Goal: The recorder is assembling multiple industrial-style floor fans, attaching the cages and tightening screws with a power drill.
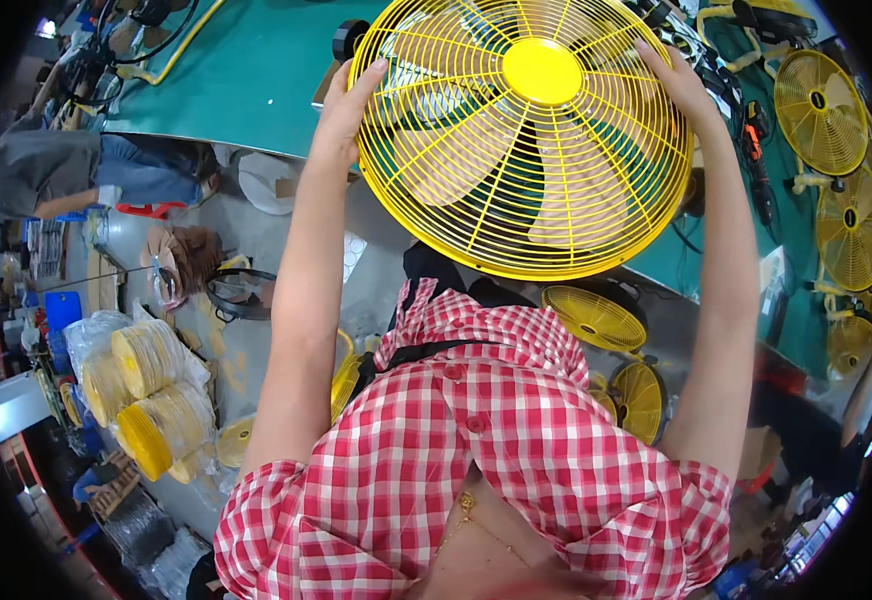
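A large round fan (543, 72) with a yellow wire grille, a yellow centre cap and pale blades is tilted up in front of me at the green table. My left hand (346, 108) clasps the left of its rim, thumb over the front wires and the other fingers mostly hidden. On the opposite edge my right hand (684, 88) grips the rim with its fingertips against the grille. Beside my left hand, a black knob (350, 40) sticks out past the rim. Whatever lies behind the fan shows only in part through the wires.
The green table (216, 70) runs across the far side and down the right. Several finished-looking fans (821, 110) stand along its right side, near a red-and-black tool (754, 140). Wrapped stacks of yellow grilles (146, 360) are at left. Another person (106, 168) is at far left.
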Motion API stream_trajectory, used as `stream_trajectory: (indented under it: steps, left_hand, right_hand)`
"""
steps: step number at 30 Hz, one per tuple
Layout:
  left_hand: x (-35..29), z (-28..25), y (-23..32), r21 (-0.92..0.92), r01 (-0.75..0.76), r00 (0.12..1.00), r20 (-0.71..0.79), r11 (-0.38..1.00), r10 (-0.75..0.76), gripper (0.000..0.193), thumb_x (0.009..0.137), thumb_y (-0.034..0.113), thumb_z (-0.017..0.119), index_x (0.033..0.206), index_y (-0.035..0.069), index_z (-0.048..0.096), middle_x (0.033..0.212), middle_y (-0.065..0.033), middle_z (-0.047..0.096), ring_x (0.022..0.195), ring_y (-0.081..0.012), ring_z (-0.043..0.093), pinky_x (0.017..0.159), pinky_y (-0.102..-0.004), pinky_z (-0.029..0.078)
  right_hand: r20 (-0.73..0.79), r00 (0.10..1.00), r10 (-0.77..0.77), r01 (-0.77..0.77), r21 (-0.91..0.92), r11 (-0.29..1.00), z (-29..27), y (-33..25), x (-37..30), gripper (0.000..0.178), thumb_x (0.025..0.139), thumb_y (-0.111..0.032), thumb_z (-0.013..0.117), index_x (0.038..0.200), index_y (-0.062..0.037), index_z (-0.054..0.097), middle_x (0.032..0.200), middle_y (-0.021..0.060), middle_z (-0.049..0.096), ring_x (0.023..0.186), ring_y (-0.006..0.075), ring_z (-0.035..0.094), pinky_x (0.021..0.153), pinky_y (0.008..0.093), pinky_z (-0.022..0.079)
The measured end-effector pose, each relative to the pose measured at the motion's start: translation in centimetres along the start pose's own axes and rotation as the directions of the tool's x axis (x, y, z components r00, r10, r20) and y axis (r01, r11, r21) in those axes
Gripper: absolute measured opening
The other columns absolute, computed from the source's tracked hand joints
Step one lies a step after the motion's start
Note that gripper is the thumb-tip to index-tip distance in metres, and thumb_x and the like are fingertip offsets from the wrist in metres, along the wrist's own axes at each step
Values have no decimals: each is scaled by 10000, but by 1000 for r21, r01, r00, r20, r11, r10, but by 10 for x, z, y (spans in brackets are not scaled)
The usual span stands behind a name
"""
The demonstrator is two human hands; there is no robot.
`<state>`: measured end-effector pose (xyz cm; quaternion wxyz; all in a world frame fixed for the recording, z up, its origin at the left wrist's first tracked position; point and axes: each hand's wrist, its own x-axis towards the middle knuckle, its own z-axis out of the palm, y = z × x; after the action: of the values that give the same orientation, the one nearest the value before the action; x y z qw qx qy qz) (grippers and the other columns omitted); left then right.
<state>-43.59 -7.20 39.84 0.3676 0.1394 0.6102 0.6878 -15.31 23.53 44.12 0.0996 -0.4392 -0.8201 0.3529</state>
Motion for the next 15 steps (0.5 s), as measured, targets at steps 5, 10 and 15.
stream_trajectory:
  steps: [5, 10, 15]
  left_hand:
    - [3, 1, 13, 52, 44, 998, 41, 998, -46, 735, 771, 306, 692, 1303, -45, 326, 1179, -151, 513, 1026, -189, 542, 838, -296, 466]
    - [2, 2, 6, 28, 5, 1000, -9, 1000, -4, 760, 768, 317, 695, 1314, -50, 315, 1171, -146, 520, 1011, -184, 545, 833, -295, 462]
    - [-1, -1, 4, 37, -20, 1000, -7, 999, 21, 658, 795, 307, 670, 1273, -43, 385, 1117, -126, 556, 945, -159, 570, 791, -274, 472]
  right_hand:
    - [13, 1000, -7, 7, 13, 1000, 5, 7, 4, 903, 735, -669, 519, 1303, 21, 388, 1277, 201, 452, 1175, 278, 443, 979, 331, 326]
    - [-35, 999, -7, 11, 101, 995, 9, 20, 10, 786, 732, -658, 537, 1199, -26, 532, 1127, 153, 578, 1031, 226, 548, 907, 306, 381]
    - [16, 1000, 25, -26, 87, 996, 4, 9, 8, 735, 795, -569, 546, 1268, -14, 454, 1107, 117, 578, 960, 166, 567, 841, 281, 431]
